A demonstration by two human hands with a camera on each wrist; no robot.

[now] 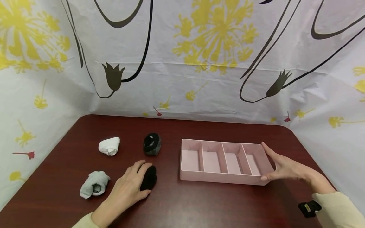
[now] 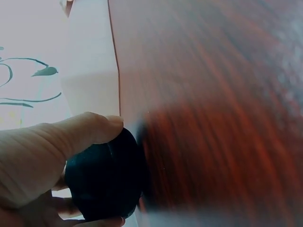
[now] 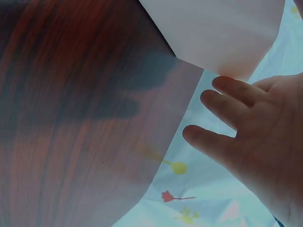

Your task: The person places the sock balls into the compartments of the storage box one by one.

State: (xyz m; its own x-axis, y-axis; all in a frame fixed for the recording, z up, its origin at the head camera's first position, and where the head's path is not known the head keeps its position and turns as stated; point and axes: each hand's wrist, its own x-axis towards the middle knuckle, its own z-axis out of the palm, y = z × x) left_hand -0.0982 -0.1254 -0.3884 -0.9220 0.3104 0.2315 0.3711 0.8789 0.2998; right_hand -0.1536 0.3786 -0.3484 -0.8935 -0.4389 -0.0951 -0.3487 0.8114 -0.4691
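My left hand (image 1: pixel 127 185) grips a rolled black sock (image 1: pixel 149 179) on the dark table, the thumb on its near side and the fingers over its far side. The left wrist view shows the thumb tip on the black roll (image 2: pixel 106 175). My right hand (image 1: pixel 288 167) holds the right end of a pink divided box (image 1: pixel 222 178), thumb at the front corner and a finger at the back corner. The right wrist view has its other fingers (image 3: pixel 210 142) spread and straight beside the box's end wall (image 3: pixel 218 35). The box's compartments hold nothing.
A black-and-grey rolled sock (image 1: pixel 152 144) lies behind my left hand. To the left are a white rolled sock (image 1: pixel 109 146) and a grey rolled sock (image 1: pixel 95 184). A patterned white sheet (image 1: pixel 171 79) hangs along the back and sides of the table (image 1: pixel 199 205).
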